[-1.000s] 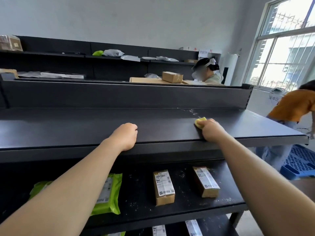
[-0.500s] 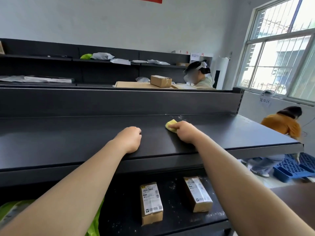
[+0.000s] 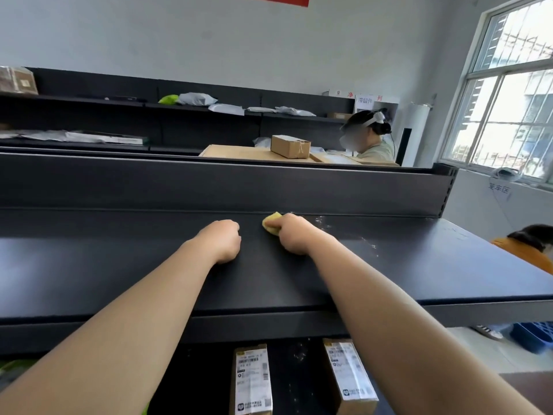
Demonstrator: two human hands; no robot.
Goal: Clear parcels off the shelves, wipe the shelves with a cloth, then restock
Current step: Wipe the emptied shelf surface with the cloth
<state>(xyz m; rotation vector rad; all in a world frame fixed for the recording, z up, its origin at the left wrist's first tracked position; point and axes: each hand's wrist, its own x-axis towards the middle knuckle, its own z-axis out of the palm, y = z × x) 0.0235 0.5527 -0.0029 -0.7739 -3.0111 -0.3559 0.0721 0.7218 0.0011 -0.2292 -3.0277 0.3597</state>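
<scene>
A black top shelf (image 3: 119,265) stretches across the view, bare of parcels. My right hand (image 3: 291,235) grips a yellow cloth (image 3: 271,222) and presses it on the shelf near its back wall. Whitish dust specks (image 3: 344,232) lie on the shelf just right of the cloth. My left hand (image 3: 223,240) rests on the shelf as a loose fist, holding nothing, a little left of the cloth. On the lower shelf sit two small brown parcels with white labels (image 3: 252,381) (image 3: 350,375).
A green bag (image 3: 6,369) shows at the lower left edge. Behind the shelf wall lie cardboard boxes (image 3: 289,146) and a seated person (image 3: 371,139). Far shelves hold grey mailers (image 3: 196,98). Another person in orange (image 3: 529,250) bends at right beside a blue pallet (image 3: 535,336).
My right hand has slid the yellow cloth leftward and back along the top shelf, toward my left hand. My left hand stayed put on the shelf. My view came closer to the shelf.
</scene>
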